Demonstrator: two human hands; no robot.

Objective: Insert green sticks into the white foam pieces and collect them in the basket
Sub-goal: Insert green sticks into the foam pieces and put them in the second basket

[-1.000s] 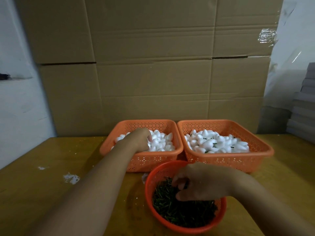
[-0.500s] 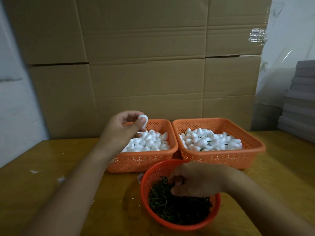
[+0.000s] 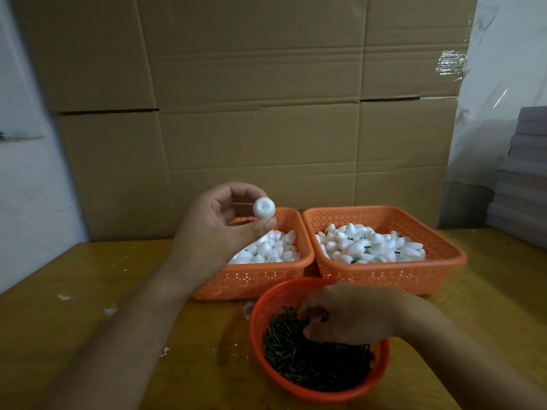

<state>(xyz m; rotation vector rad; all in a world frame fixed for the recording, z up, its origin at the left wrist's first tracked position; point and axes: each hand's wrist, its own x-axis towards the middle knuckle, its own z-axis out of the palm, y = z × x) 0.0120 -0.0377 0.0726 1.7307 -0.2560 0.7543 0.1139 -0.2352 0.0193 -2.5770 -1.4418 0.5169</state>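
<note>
The left hand (image 3: 216, 232) is raised above the desk (image 3: 74, 335), pinching one white foam piece (image 3: 264, 207) between thumb and fingertips. The piece's blunt end, with a small dimple in it, faces back toward the person; its long axis runs roughly away from the camera, so a stick would have to enter along that line from the near side.

The right hand (image 3: 346, 316) is low and nearer the person, curled down into the round red basket (image 3: 257, 315) of green sticks (image 3: 310, 365). Its fingertips are buried among the sticks, and whether they have closed on one cannot be told.

So the foam piece lies up, to the left and farther out from the right hand. That hand has the stick supply under it, so the likely next move is for it to lift a stick and turn it end-on toward the dimple.

Behind, the left orange tray (image 3: 260, 279) holds plain foam pieces; the right orange tray (image 3: 399, 276) holds pieces with green stems showing, probably the finished ones.
</note>
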